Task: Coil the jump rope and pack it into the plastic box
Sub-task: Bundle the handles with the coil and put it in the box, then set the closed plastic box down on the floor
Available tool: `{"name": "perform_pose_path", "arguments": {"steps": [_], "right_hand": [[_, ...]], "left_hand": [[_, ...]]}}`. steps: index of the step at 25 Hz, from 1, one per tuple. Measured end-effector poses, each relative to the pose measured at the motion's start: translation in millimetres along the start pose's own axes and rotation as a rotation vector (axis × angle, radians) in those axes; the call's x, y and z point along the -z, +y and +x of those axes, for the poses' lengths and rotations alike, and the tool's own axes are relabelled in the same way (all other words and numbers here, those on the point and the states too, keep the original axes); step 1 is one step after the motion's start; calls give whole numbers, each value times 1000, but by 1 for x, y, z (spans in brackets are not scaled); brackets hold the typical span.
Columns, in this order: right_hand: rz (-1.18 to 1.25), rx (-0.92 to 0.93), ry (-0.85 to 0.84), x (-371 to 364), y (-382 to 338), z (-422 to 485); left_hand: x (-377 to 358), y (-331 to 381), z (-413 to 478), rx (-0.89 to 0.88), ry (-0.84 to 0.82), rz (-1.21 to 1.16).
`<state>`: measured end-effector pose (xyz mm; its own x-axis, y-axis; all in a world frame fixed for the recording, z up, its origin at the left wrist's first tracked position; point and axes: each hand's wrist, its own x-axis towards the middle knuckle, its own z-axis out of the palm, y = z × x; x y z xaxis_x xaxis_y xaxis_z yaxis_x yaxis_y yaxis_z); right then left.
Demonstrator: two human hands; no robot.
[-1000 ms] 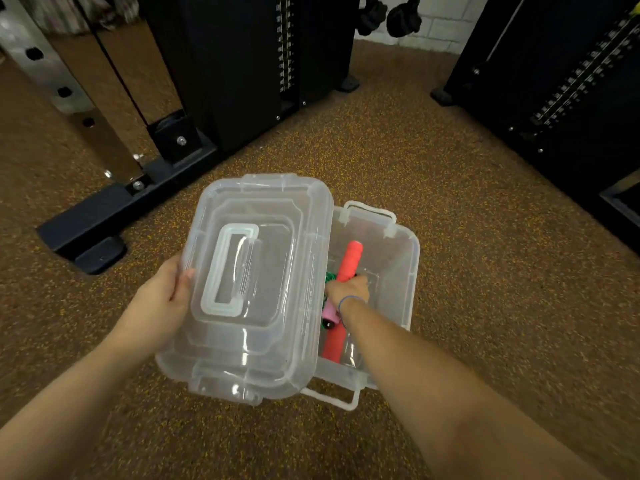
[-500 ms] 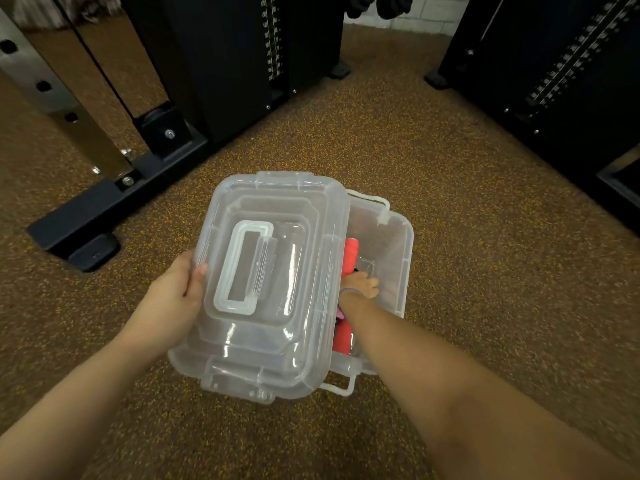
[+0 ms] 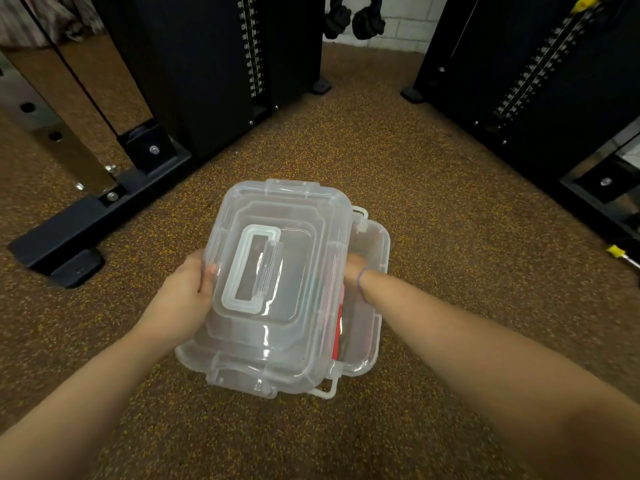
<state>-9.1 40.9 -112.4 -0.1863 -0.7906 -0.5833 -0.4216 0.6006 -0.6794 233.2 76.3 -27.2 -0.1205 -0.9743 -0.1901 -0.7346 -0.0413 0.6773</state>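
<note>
Head view: left hand (image 3: 188,292) holds unlabelled lid (image 3: 273,289) over plastic box (image 3: 372,306).

A gym: speckled rubber floor (image 3: 433,209), black weight-stack machines (image 3: 221,57) with numbered plates, steel rack upright (image 3: 52,133) with holes, bolted frame feet.

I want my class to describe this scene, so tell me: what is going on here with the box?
A person is closing up a clear plastic box on a gym floor. The left hand holds the lid by its edge, over most of the box but not yet seated. The right hand reaches into the open gap. A red jump rope handle shows inside, so packing looks nearly done.
</note>
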Motion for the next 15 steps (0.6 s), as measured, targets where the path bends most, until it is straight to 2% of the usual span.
{"name": "perform_pose_path", "arguments": {"steps": [1, 3, 5, 7, 9, 11, 15], "right_hand": [[66, 136, 56, 14, -3, -8], [198, 343, 321, 43, -10, -26], [102, 506, 543, 71, -14, -33], [-168, 609, 478, 92, -16, -22], [-338, 595, 271, 99, -18, -4], [-402, 528, 144, 93, -20, 13], [-588, 502, 103, 77, -27, 33]], "left_hand": [[-3, 2, 2, -3, -4, 11], [-11, 5, 7, -12, -9, 33], [-24, 9, 15, -21, -25, 72], [-40, 14, 24, -26, -47, 122], [-56, 20, 33, -31, -55, 157], [-68, 25, 42, -34, -57, 180], [-81, 22, 52, 15, -62, 173]]}}
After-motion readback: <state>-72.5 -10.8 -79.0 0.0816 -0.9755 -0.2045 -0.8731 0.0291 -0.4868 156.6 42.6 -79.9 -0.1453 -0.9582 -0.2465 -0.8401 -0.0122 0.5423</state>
